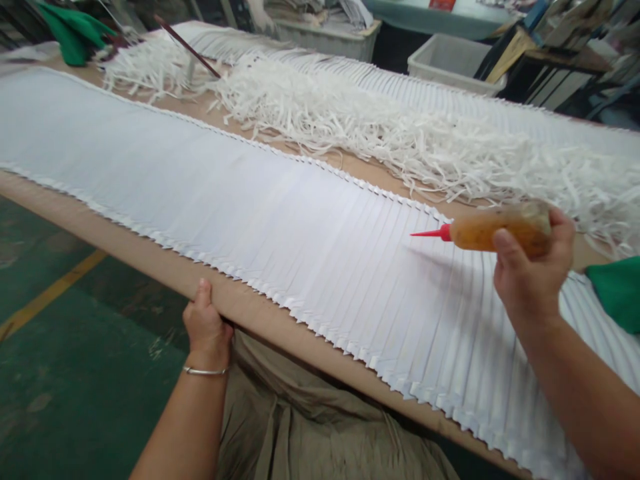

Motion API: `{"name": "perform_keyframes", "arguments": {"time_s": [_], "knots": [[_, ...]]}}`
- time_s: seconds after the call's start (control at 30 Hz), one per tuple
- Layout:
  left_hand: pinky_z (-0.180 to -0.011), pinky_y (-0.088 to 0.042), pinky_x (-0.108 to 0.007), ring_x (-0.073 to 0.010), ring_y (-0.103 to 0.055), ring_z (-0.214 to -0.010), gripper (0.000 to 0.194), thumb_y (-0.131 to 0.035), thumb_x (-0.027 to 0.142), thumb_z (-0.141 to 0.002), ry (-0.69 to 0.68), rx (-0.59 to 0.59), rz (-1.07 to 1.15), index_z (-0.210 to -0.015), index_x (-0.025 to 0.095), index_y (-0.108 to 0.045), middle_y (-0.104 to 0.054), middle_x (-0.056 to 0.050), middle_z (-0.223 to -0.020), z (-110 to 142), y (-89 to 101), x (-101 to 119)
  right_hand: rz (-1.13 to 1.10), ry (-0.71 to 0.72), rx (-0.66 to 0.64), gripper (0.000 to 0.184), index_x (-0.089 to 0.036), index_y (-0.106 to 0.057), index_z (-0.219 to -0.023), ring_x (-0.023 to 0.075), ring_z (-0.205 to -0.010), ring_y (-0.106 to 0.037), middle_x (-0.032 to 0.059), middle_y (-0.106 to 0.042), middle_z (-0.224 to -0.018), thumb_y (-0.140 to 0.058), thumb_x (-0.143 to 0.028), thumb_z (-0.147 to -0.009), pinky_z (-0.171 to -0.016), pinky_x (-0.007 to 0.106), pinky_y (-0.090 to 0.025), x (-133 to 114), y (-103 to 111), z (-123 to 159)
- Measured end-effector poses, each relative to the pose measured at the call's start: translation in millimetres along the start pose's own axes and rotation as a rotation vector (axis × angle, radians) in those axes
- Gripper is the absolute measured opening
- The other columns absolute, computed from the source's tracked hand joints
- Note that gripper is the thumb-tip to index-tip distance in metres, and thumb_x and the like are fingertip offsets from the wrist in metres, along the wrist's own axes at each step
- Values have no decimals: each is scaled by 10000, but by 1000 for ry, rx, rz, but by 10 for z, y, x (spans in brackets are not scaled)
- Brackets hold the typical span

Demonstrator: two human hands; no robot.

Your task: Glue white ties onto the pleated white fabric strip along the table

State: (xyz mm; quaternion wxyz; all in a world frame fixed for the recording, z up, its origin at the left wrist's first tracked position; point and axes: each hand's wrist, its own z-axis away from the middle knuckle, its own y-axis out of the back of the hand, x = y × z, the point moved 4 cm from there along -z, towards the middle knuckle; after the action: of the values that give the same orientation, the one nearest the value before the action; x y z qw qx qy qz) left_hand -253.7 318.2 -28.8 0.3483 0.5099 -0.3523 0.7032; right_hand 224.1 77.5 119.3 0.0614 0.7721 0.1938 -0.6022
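My right hand (pixel 530 273) is closed around a squeeze bottle (pixel 493 229) of amber liquid, tipped on its side. Its thin red nozzle points left, over a long row of overlapping white pieces (pixel 320 233). These lie fanned out in narrow steps along the table, their ends forming jagged edges. At the table's near edge, my left hand (pixel 206 323) grips the brown board (pixel 240 300) with the thumb on top and the fingers underneath, out of sight.
A heap of loose white strips (pixel 350 113) runs behind the row, with a dark reddish stick (pixel 187 47) leaning over it. Another white row (pixel 450 97) lies farther back. Green cloth (pixel 617 293) is at right. Pale bins (pixel 445 63) stand beyond the table.
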Motion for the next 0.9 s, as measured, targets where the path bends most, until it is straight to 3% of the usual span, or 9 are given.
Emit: {"name": "perform_keyframes", "arguments": {"time_s": [0.13, 0.3, 0.63, 0.9], "knots": [[-938, -582, -366, -192, -681, -929, 227, -735, 265, -816, 7, 6, -4, -912, 69, -672, -704, -77, -951, 6, 1, 10, -124, -42, -58, 520, -237, -608, -1012, 182, -886, -653, -1, -637, -996, -900, -291, -585, -717, 367, -608, 314, -250, -582], [-945, -584, -379, -198, -692, -929, 213, -731, 285, -808, 2, 22, -10, -891, 96, -682, -709, -66, -937, -1, 14, -6, -150, -194, -82, 480, -204, -582, -954, 158, -782, -621, 23, -654, -969, -884, -287, -591, -585, 285, -550, 635, -434, -883], [-943, -580, -380, -199, -698, -898, 202, -714, 287, -820, 7, 30, -40, -876, 96, -675, -707, -73, -932, -49, 33, -48, -93, -193, -75, 448, -227, -572, -923, 166, -803, -635, 15, -668, -1001, -875, -259, -594, -539, 246, -515, 804, -516, -1024], [-946, -580, -370, -202, -692, -930, 193, -706, 274, -826, 4, 22, -25, -888, 95, -668, -707, -72, -947, -5, 4, -13, -99, -217, -134, 461, -229, -590, -939, 175, -860, -637, 9, -670, -1014, -896, -270, -596, -552, 237, -523, 720, -459, -822]]}}
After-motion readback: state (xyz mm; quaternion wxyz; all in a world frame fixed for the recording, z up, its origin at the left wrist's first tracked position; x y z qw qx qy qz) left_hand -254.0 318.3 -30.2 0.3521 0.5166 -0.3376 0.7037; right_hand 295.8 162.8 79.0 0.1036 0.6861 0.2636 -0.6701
